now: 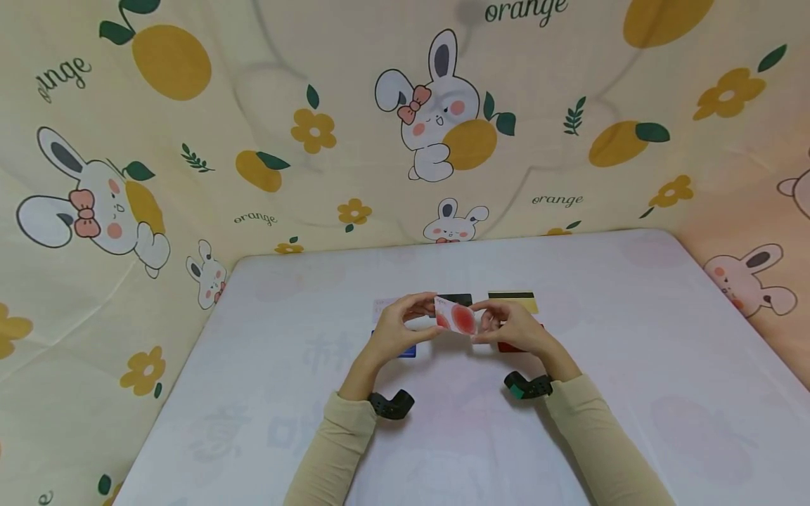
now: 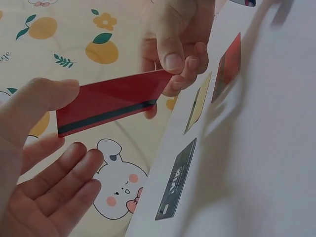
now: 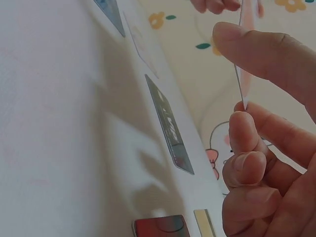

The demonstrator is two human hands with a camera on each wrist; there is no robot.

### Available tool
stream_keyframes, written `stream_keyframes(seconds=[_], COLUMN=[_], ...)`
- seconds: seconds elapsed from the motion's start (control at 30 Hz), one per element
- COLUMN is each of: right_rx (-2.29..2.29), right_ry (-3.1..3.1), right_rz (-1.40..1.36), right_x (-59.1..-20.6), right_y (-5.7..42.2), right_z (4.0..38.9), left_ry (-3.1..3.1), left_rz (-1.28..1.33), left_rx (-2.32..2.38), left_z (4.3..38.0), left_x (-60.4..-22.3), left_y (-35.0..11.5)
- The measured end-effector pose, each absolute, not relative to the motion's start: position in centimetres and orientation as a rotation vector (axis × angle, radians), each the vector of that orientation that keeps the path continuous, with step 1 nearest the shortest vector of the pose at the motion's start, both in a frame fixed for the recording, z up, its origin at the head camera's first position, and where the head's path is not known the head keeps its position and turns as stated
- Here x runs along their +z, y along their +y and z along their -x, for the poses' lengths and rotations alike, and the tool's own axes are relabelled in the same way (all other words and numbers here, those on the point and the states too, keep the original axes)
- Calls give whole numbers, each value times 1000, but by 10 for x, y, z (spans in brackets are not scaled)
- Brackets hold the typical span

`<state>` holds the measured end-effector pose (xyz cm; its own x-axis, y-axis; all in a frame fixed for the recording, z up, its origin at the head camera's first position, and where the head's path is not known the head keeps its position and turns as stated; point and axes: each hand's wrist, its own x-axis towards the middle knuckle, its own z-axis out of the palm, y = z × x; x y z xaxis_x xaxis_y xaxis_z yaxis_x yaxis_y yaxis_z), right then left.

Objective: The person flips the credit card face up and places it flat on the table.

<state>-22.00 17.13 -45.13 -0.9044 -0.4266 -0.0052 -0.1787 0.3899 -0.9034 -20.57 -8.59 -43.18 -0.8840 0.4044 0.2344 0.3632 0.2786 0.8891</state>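
Observation:
Both hands hold one card (image 1: pixel 454 316) up above the table, tilted, between them. Its side towards the head camera is pale with red round shapes; the left wrist view shows a red side (image 2: pixel 116 98) with a black stripe. My left hand (image 1: pixel 397 327) pinches one end between thumb and finger, its other fingers loosely bent below. At the opposite end my right hand (image 1: pixel 515 329) pinches the card with thumb and fingertips, the remaining fingers curled. Behind and below the hands lies a black card (image 2: pixel 176 180) with "VIP" lettering, partly covered in the head view.
Around it on the white-covered table (image 1: pixel 253 393) lie a yellow card (image 1: pixel 524 302) with a dark stripe, a red card (image 1: pixel 511 347), a blue card (image 1: pixel 408 352) and a pale card (image 1: pixel 382 307). A patterned cloth (image 1: pixel 354 161) hangs behind the table's far edge.

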Motion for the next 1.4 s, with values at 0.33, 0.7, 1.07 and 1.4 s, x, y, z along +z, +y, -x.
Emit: stream_keyframes(seconds=[0.33, 0.7, 1.07, 1.4], right_rx=[-1539, -1528, -1519, -1523], right_ry=[2419, 2430, 2453, 2451], right_rz=[532, 521, 532, 518], right_x=[-449, -449, -449, -447], right_y=[174, 177, 181, 179], right_z=[220, 221, 222, 223], left_ry=[2488, 2485, 2524, 2564], left_rz=[-684, -666, -704, -664], left_rx=[1668, 1636, 1581, 1503], left_z=[206, 206, 208, 211], left_x=[-431, -431, -434, -442], left_y=[-87, -89, -90, -92])
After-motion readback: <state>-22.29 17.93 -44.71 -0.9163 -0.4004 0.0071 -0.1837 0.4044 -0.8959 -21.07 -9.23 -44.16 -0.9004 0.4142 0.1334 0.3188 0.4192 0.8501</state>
